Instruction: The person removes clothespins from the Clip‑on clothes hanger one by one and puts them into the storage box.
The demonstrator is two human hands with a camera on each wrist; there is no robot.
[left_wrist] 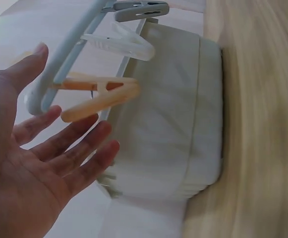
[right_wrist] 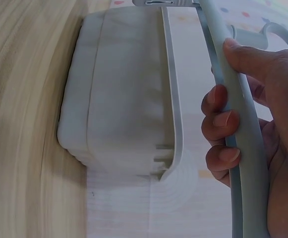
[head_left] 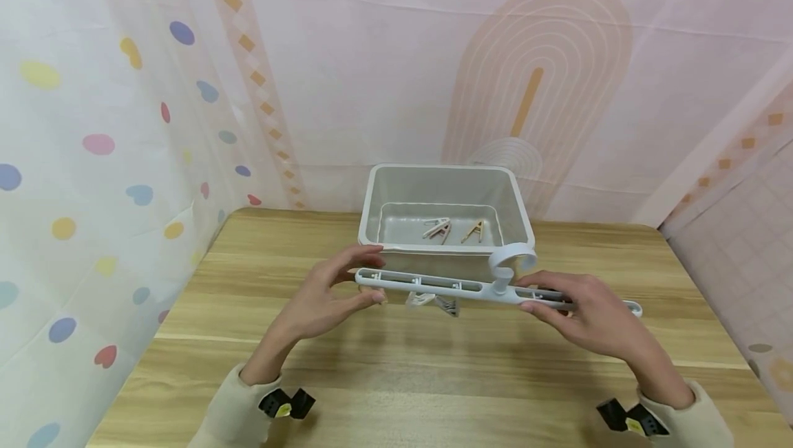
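Note:
A pale blue-grey bar hanger [head_left: 436,285] with a hook [head_left: 511,255] is held level above the table, in front of the bin. My right hand [head_left: 591,314] grips its right part, fingers curled round the bar [right_wrist: 243,124]. At the other end my left hand [head_left: 325,293] is spread around the tip with straight fingers; in the left wrist view the hand [left_wrist: 44,144] shows a gap below the bar. From the bar's left half hang an orange clip [left_wrist: 101,94], a white clip [left_wrist: 124,43] and a grey clip [left_wrist: 141,11].
Behind the hanger a light grey bin [head_left: 446,171] stands at the table's back edge, with several clips inside, among them a yellow clip [head_left: 473,229] and a white clip [head_left: 436,228]. The wooden table [head_left: 396,393] meets a patterned curtain [head_left: 372,90] behind.

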